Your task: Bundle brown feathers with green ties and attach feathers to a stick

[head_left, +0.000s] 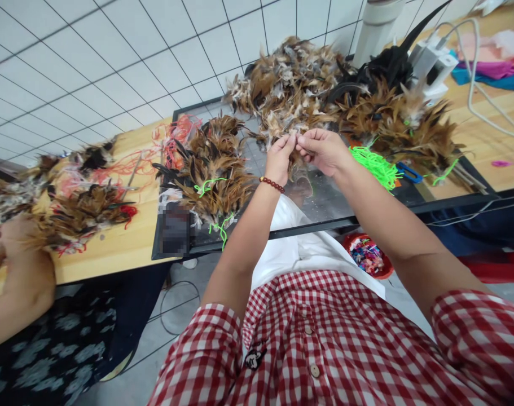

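My left hand (279,160), with a dark red bead bracelet (272,183) at its wrist, is closed in a pinch. My right hand (324,151) pinches too, its fingertips meeting those of the left above the glass-topped table. Between the hands hangs a small brown feather tuft (298,170), its upper end at my fingertips; the exact grip is partly hidden. Right behind my fingers rises a large heap of brown and pale feathers (293,84). Bright green cords (373,167) lie in a pile beside my right wrist.
Bundled brown feathers (218,169) with green ties lie to the left. Blue-handled scissors (409,172), black feathers (377,76) and a white charger (434,65) are on the right. Another person's arms (23,276) work at far left. A red basin (369,256) stands below the table.
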Available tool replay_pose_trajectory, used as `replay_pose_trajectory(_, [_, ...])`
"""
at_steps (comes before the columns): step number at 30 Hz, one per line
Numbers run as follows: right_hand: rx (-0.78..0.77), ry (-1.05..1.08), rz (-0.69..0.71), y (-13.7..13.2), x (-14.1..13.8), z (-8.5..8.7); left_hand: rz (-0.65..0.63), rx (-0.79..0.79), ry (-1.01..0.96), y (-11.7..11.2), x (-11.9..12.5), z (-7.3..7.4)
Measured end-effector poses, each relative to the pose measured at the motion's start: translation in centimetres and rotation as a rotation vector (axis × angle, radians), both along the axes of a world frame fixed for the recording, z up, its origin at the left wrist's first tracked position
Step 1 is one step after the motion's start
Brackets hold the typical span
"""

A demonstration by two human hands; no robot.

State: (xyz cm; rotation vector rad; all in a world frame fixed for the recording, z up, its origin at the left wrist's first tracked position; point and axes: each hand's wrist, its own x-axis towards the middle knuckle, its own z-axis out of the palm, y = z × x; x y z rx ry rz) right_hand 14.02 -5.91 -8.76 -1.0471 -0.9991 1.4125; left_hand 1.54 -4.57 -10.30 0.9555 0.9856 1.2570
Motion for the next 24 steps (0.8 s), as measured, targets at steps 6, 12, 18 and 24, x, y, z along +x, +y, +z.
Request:
replay_pose_trajectory(6, [-0.039, -0.005, 0.043, 0.3, 0.5, -0.1, -0.06, -0.049, -0.027, -0.1, 0.5, -0.3])
replay_pose_trajectory(12, [0.011, -0.152, 0.055, 0.8, 0.9, -1.2, -0.056, -0.038, 0.026, 0.3, 0.4, -0.8])
replay_pose_trajectory(18, [0.352, -0.325, -0.091, 1.3, 1.5, -1.0, -0.023, 0.008, 0.071, 0.3, -0.1, -0.5])
replay_pose_trajectory(24, [0.248, -0.151, 0.04, -0.3, 0.8, 0.8, -0.161, 0.021, 0.055, 0.1, -0.2, -0.3])
